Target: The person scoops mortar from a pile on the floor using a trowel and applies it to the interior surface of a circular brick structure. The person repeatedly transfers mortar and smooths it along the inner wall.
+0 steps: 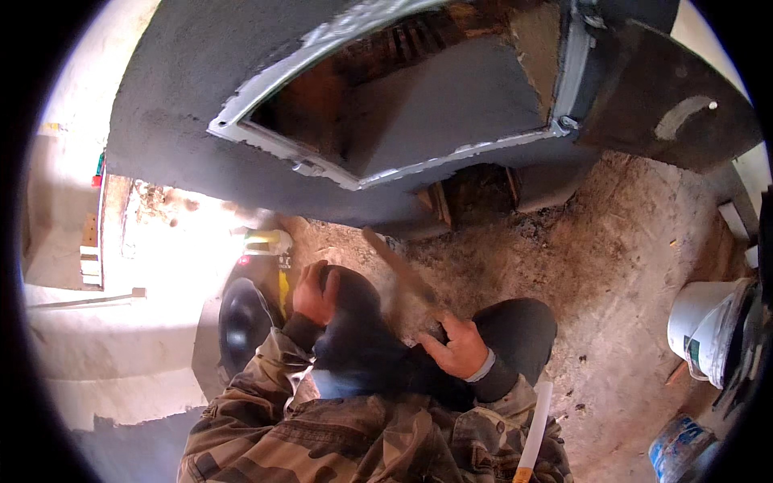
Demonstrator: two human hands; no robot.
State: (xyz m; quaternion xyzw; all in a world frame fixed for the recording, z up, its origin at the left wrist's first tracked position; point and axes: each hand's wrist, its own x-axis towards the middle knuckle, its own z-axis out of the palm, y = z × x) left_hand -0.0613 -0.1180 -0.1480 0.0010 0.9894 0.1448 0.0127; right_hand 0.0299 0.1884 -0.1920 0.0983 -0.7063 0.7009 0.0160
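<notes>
Crouching over bent knees, the person closes the right hand (pixel 460 348) around the lower end of a wooden stick (pixel 398 267), probably a tool handle, which slants up and to the left toward the base of the big grey plastered oven (pixel 185 97); its far end is blurred, so what sits on it cannot be told. The left hand (pixel 314 294) rests curled on the left knee (pixel 354 302) and holds nothing that shows. Just beyond the stick, the dirt floor (pixel 612 241) is rough, crumbly and strewn with debris below the oven's low bottom opening (pixel 475 193), where charred wood ends poke out. Above it, the metal-framed oven mouth (pixel 403 105) stands open, its dark metal door (pixel 668 97) swung to the right, and the chamber inside looks bare apart from a grate at the back. Judging by this, the work at the oven's foot seems to be in its middle: loose material still lies on the ground and nothing looks gathered up. At the left, near the knee, lie a dark round pan (pixel 241 322) and a yellow tool (pixel 270 241) in bright sun. At the right stand 1 white bucket (pixel 708 326) and 1 blue container (pixel 676 447). A white tube (pixel 535 431) pokes up by the camouflage jacket (pixel 362 439).
</notes>
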